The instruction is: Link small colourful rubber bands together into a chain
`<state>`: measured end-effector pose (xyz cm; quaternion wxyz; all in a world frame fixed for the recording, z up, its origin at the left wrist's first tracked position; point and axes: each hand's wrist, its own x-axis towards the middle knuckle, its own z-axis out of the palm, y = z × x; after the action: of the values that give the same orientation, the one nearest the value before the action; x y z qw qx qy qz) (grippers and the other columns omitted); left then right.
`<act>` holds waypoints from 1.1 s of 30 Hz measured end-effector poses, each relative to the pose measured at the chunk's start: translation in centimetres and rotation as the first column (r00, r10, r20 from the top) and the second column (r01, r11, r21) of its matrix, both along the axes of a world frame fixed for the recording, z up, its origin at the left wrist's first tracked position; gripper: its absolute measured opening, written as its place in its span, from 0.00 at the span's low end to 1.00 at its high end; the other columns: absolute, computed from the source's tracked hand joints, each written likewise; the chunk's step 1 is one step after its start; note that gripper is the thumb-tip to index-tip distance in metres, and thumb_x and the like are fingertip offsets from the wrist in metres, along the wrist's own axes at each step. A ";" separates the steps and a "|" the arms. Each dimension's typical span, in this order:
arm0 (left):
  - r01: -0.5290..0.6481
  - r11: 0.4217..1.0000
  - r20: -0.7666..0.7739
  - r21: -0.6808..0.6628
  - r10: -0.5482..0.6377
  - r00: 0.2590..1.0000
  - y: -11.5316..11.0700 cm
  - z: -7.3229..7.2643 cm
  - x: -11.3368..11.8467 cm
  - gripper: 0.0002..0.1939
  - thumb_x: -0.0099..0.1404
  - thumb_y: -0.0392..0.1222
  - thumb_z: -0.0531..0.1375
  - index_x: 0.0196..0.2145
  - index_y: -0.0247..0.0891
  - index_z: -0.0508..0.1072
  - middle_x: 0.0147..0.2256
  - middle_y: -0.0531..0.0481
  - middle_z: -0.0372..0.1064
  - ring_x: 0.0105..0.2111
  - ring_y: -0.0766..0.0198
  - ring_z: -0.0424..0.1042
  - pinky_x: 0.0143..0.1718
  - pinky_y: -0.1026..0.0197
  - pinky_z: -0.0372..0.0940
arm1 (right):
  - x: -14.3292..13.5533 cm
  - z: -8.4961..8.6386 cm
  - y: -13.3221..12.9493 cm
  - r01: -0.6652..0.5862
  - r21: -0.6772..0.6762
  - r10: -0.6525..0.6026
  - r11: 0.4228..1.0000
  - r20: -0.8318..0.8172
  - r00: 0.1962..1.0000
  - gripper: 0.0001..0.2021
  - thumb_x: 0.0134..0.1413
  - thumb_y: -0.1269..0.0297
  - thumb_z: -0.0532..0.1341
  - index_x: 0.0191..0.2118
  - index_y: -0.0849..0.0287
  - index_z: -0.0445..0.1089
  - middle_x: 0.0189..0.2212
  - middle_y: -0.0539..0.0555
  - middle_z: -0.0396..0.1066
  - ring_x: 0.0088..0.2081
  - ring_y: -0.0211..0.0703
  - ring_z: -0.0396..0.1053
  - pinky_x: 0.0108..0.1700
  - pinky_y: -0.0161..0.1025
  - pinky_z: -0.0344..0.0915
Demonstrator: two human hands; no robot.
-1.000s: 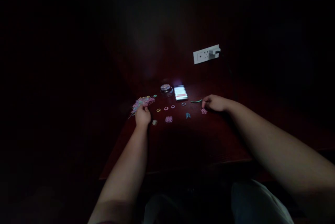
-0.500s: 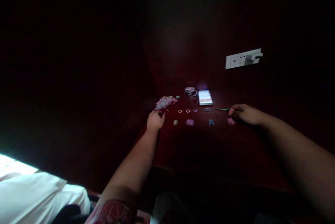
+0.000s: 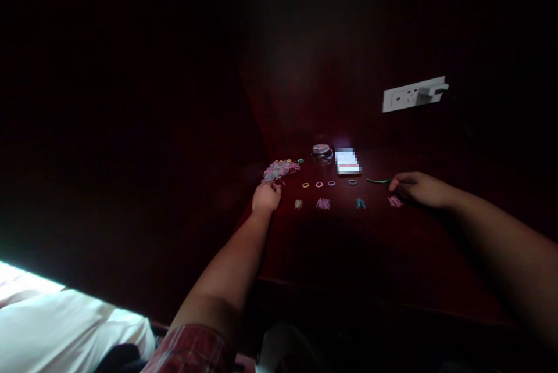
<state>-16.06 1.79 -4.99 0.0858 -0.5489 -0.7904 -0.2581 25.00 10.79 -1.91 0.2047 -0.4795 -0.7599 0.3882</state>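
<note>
My left hand [image 3: 266, 197] rests at the near edge of a pile of small pastel bands or strips [image 3: 279, 170], its fingers curled together at the tips. What they pinch, if anything, is too small to make out. On the right, my right hand [image 3: 422, 189] is closed on the end of a thin green strip-like tool [image 3: 378, 180] that points left. Below those fingers lies a small pink heap [image 3: 395, 202]. Similar heaps in yellowish [image 3: 298, 204], purple-pink [image 3: 323, 204] and blue [image 3: 360, 204] form a row, with a yellow ring [image 3: 306, 185] and other coloured rings behind.
A lit phone [image 3: 347, 162] lies at the back beside a round clear container [image 3: 321, 152]. A white socket plate [image 3: 414, 94] with a plug is on the wall. Dark panels rise at the left and back. White cloth [image 3: 74, 332] shows at lower left.
The view has shifted slightly, so the tabletop things appear further right. My left hand's fingers have drawn together at the pile's edge. My right hand keeps its grip on the green tool.
</note>
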 end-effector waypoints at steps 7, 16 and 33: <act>0.007 1.000 0.036 -0.011 -0.007 0.999 0.1 -0.2 -0.4 0.11 0.64 0.46 0.56 0.35 0.39 0.77 0.40 0.44 0.75 0.39 0.59 0.72 0.44 0.62 0.63 | 0.4 -1.1 1.0 -0.004 0.001 0.004 1.000 -0.045 0.999 0.07 0.50 0.71 0.52 0.30 0.61 0.67 0.19 0.53 0.65 0.21 0.37 0.58 0.25 0.36 0.53; 0.006 1.000 0.063 0.001 -0.006 0.998 0.2 -0.1 -0.3 0.12 0.61 0.50 0.59 0.34 0.40 0.75 0.39 0.45 0.74 0.38 0.60 0.71 0.43 0.62 0.62 | 0.2 -0.6 0.6 -0.006 0.033 0.007 0.999 -0.026 1.000 0.07 0.50 0.72 0.52 0.30 0.61 0.67 0.19 0.52 0.66 0.20 0.35 0.58 0.25 0.35 0.53; -0.010 1.000 0.093 -0.018 0.011 0.996 0.1 0.3 -0.1 0.11 0.62 0.48 0.58 0.32 0.40 0.76 0.36 0.46 0.75 0.35 0.62 0.72 0.38 0.64 0.62 | 0.6 -1.2 1.2 -0.034 0.098 0.032 0.995 0.026 0.999 0.06 0.47 0.65 0.57 0.31 0.60 0.67 0.20 0.50 0.68 0.21 0.36 0.61 0.24 0.33 0.57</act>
<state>-16.18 1.87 -4.67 0.0451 -0.5327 -0.7988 -0.2759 25.61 12.03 -3.13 0.2124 -0.4610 -0.7883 0.3477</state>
